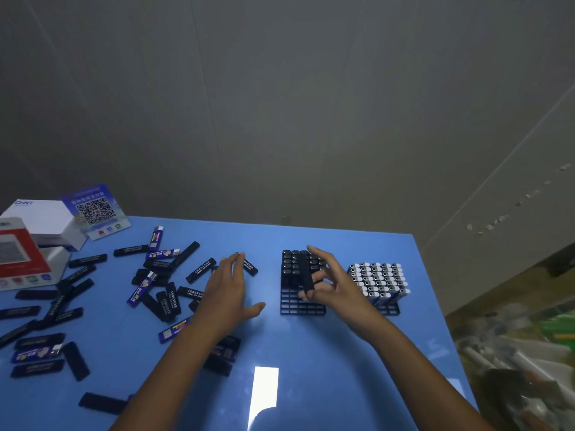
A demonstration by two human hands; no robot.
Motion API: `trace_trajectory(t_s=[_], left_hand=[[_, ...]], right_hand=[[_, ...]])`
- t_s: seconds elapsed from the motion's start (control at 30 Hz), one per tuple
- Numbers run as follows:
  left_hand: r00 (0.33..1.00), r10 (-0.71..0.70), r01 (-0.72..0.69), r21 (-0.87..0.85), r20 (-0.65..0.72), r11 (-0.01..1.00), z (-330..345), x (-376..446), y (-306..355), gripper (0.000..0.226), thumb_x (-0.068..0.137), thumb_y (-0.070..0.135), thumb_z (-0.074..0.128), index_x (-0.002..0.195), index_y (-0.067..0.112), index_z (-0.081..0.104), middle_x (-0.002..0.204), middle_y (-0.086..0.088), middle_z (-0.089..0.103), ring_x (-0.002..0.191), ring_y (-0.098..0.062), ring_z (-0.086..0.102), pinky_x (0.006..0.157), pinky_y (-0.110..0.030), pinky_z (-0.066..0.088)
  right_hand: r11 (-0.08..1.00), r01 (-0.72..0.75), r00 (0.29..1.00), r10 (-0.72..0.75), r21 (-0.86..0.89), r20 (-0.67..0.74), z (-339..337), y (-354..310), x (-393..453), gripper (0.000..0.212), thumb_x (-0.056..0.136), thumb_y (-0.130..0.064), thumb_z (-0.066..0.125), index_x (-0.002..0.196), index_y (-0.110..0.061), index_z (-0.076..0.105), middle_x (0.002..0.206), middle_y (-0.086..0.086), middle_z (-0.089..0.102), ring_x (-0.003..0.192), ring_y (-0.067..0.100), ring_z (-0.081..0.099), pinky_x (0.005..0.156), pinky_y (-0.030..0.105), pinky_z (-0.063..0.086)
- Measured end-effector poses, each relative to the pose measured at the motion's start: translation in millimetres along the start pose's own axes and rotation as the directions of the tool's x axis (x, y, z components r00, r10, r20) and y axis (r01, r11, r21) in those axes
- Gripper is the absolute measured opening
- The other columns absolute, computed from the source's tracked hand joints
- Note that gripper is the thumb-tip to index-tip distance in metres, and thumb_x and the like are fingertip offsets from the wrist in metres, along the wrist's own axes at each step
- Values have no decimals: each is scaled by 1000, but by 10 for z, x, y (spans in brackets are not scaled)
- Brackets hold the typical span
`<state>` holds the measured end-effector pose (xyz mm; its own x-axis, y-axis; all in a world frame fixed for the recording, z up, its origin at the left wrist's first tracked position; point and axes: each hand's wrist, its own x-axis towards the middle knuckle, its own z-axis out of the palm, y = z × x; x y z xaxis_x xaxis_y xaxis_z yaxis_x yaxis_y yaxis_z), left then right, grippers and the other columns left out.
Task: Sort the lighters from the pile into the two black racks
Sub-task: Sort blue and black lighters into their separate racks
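The head view shows a smooth blue table with two black plastic grid racks near its far right corner. The left black rack has dark lighters standing in its far rows, and its near rows are empty. The right black rack is almost full of lighters with silver tops.

The right hand grips one slim black lighter between thumb and fingers. The lighter hangs roughly upright over the middle of the left rack, just above the first empty row. The left hand is spread with straight fingers and grips nothing; its fingertips reach toward a black printed lighter at the right edge of the loose pile of black and blue lighters, which covers the left half of the table.

I judge that the step in hand is to seat the held lighter. To do it well, the bottom end should be aligned with one empty cell beside the filled rows, held vertical, then lowered straight. A tilt could catch the grid wall or knock the neighbours. The fingers should let go only when it stands by itself.
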<state>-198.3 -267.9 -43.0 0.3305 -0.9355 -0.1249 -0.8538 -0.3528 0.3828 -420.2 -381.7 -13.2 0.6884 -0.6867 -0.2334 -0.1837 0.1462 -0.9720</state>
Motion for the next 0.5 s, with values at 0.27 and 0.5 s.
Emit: trace_trajectory(t_s=[0.27,0.5], left_hand=[[999,-7,5,39,44,999,117,67,72,108,87,56,64,158,10,-4,165,-9,1,153,-27,-1,124,-39,10],[999,-4,0,116,36,993,179,128,56,107,89,60,58,157,11,-10,165,-8,-4,153,-27,-7,124,-40,4]], right_hand=[[959,123,992,-121,-257,23,-13,-7,95,67,88,-1,67,136,-45,49,89,7,45,78,30,66,96,55,52],[899,89,970,-176,-429,-168,-38,139,243,25,89,-22,71,101,-38,56,77,-7,66,71,12,62,74,25,51]])
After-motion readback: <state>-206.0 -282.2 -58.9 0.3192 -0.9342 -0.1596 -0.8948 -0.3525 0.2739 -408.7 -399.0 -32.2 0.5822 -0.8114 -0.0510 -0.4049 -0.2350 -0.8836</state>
